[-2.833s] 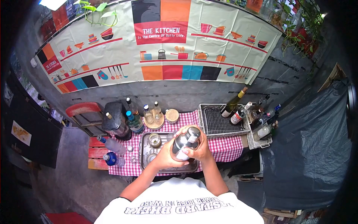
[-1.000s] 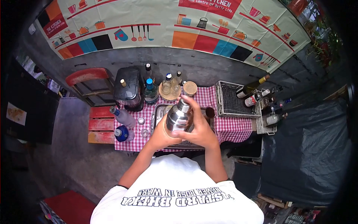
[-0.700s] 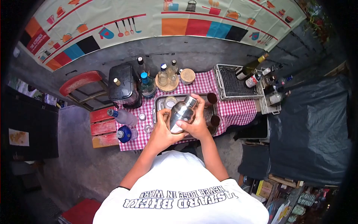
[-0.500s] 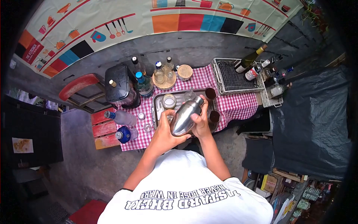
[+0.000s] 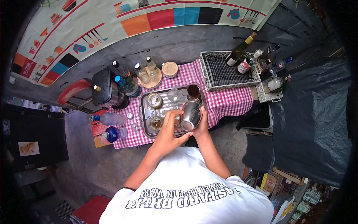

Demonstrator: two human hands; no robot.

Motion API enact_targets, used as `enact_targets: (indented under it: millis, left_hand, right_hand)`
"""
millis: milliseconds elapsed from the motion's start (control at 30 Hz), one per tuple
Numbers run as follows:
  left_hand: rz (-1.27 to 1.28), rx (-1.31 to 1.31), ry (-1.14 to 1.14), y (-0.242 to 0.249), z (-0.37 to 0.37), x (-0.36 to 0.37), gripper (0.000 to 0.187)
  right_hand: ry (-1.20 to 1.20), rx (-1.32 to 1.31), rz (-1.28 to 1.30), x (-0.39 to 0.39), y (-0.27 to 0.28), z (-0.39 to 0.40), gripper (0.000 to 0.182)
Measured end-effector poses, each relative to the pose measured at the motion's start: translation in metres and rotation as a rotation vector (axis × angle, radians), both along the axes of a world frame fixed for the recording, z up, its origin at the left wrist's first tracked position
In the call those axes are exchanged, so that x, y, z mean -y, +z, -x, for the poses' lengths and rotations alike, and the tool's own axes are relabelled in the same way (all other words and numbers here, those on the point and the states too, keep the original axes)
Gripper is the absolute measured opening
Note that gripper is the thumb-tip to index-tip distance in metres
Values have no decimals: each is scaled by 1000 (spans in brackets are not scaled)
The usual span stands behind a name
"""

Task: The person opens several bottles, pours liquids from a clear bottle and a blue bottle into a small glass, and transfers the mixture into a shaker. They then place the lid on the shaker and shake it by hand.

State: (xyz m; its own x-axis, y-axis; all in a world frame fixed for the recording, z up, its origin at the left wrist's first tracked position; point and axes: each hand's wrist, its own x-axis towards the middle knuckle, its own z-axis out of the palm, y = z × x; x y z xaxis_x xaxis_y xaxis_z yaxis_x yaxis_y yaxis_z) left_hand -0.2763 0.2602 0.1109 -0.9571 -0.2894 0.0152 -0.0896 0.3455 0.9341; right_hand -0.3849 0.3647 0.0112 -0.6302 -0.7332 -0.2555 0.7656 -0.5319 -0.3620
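Note:
A silver metal shaker (image 5: 191, 115) is held over the right end of a metal tray (image 5: 144, 127), its flat bottom facing my body. My right hand (image 5: 201, 125) wraps round its right side. On the left, my left hand (image 5: 169, 130) is at the shaker, thumb near its bottom and fingers beside its wall. Two glasses with contents, an upper one (image 5: 154, 100) and a lower one (image 5: 156, 122), stand on the tray. A clear glass mug (image 5: 173, 95) and a dark brown cup (image 5: 193, 90) are behind the shaker.
Bottles (image 5: 129, 86) and a black container (image 5: 106, 89) stand at the left back. Two more bottles (image 5: 112, 119) lean outward at the left edge of the checkered cloth (image 5: 231, 106). A wire basket (image 5: 214, 71) and several bottles are at the right back, near a black plastic sheet (image 5: 313, 123).
The shaker has tipped more toward upright and moved slightly right, with its bottom turned toward me. My left hand has loosened from its lower end. The camera view has shifted.

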Motion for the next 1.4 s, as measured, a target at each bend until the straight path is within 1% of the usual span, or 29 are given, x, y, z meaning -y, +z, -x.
enact_targets:
  millis: [67, 367, 433, 467, 500, 533, 567, 600, 667, 700, 800, 833, 867, 933, 967, 1000, 1067, 1133, 1200, 1300, 1400]
  left_hand:
    - [0, -6, 17, 1, 9, -9, 72]
    - [32, -34, 87, -2, 38, -48, 74]
    - [23, -39, 106, 0, 43, -55, 74]
    - [7, -39, 118, 2, 45, -58, 75]
    - [13, -46, 125, 3, 47, -60, 75]
    - [25, -14, 135, 4, 48, -62, 75]
    - [36, 15, 145, 5, 49, -64, 76]
    - [36, 1, 151, 5, 50, -65, 76]
    - [4, 2, 166, 3, 52, -65, 76]
    - [-6, 17, 166, 0, 52, -64, 77]
    - [42, -1, 164, 5, 54, -63, 78]
    - [25, -35, 151, 5, 55, -62, 75]
    - [23, -48, 159, 6, 55, -60, 75]
    - [-6, -32, 139, 8, 52, -57, 75]
    - [-56, -15, 143, 6, 50, -55, 74]
    - [-63, -27, 155, 4, 49, -53, 74]
    - [-139, -69, 136, 2, 43, -48, 74]
    - [-144, -86, 134, 2, 35, -41, 74]
    - [-150, -98, 128, 1, 28, -34, 75]
    - [-185, -94, 130, -8, 12, -20, 78]
    - [-246, -91, 119, -17, -3, -5, 79]
  right_hand:
    - [2, 19, -26, -7, 0, 10, 65]
    - [70, 60, 80, -37, -3, 47, 67]
    - [59, 49, 16, -45, 1, 56, 60]
    - [68, 42, 21, -47, 4, 61, 60]
    - [-56, -118, -51, -49, 8, 65, 57]
    - [-182, -277, -124, -52, 13, 69, 59]
    - [-168, -290, -79, -58, 22, 77, 69]
    - [-162, -304, -76, -62, 30, 81, 69]
    - [-236, -623, -224, -68, 46, 88, 77]
    - [-247, -744, -294, -69, 52, 92, 87]
    - [-282, -972, -220, -68, 78, 91, 89]
    - [-271, -1032, -189, -69, 83, 90, 89]
    - [-271, -1180, -185, -68, 84, 91, 88]
    - [-253, -1378, -172, -66, 93, 89, 88]
    - [-262, -1433, -152, -63, 97, 86, 88]
    - [-272, -1462, -112, -59, 97, 83, 87]
    - [-292, -1648, -140, -52, 106, 78, 86]
    - [-269, -1700, -139, -44, 112, 69, 82]
    - [-263, -1809, -168, -36, 116, 61, 80]
    - [-207, -1863, -157, -21, 120, 46, 80]
    - [-168, -1842, -167, -4, 118, 29, 79]
